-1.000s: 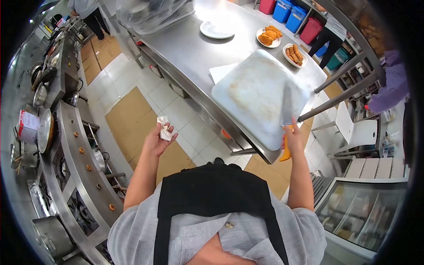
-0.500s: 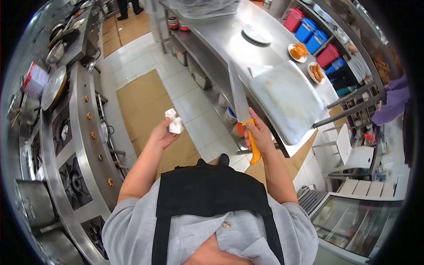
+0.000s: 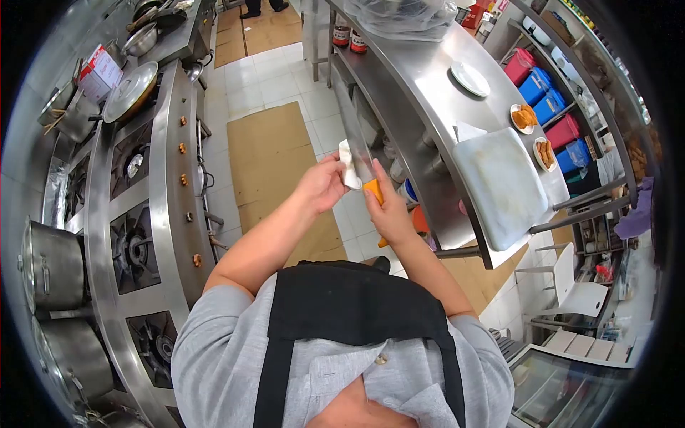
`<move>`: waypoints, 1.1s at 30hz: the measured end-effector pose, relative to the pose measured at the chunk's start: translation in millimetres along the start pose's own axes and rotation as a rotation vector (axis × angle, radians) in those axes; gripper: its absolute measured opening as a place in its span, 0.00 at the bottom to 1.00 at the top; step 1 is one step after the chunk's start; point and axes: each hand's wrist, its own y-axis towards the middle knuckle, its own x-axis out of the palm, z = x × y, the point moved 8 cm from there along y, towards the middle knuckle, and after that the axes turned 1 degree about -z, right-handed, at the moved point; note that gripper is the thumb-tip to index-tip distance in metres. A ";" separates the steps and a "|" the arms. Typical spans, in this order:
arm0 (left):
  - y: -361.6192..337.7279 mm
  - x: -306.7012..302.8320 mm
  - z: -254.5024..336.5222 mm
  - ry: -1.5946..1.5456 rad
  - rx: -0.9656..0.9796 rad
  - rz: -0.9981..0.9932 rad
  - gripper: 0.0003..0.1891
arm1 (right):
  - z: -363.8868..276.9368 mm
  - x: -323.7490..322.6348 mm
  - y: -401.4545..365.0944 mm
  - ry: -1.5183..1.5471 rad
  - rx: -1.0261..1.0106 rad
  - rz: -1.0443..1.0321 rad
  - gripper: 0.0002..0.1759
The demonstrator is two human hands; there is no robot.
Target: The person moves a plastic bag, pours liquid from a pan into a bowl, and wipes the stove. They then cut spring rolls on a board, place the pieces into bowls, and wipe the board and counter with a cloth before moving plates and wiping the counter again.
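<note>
My right hand is closed round the orange-yellow handle of a large kitchen knife. Its long blade points up and away, slightly to the left. In my left hand is a crumpled white paper towel, pressed at the blade near the handle; the fingers partly hide the contact. Both hands are in the air above the aisle, left of the steel table. A white cutting board lies at the near end of that table, with a folded white cloth or paper at its far edge.
The steel worktable carries a white plate and two dishes of fried food. Gas burners and large pots line the left. Cardboard covers the aisle floor. Far off, a person's legs show.
My left hand has brought the paper towel rightward to the knife blade. My right hand has moved slightly left with the knife. The view has shifted, so surroundings sit farther right.
</note>
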 end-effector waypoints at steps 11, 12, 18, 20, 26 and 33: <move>-18.6 -24.6 11.9 0.584 0.238 0.145 0.26 | 8.9 31.2 0.6 -0.021 -0.167 -0.001 0.34; -19.3 -22.0 12.1 0.567 0.228 0.153 0.23 | 5.6 30.9 -1.7 -0.054 -0.107 -0.043 0.34; -1.7 -23.7 51.6 0.424 0.319 0.171 0.13 | 1.5 16.6 -23.5 -0.096 0.038 -0.286 0.35; 5.8 -21.6 67.0 0.445 0.344 0.177 0.12 | 14.1 7.1 -34.7 -0.073 -0.029 -0.277 0.35; 53.2 -16.8 78.4 0.527 0.392 0.205 0.09 | 62.2 -76.5 -86.2 -0.028 -0.033 -0.200 0.32; 173.7 21.1 -23.3 1.282 0.234 0.194 0.13 | 152.4 -244.6 -141.9 0.297 0.588 0.559 0.33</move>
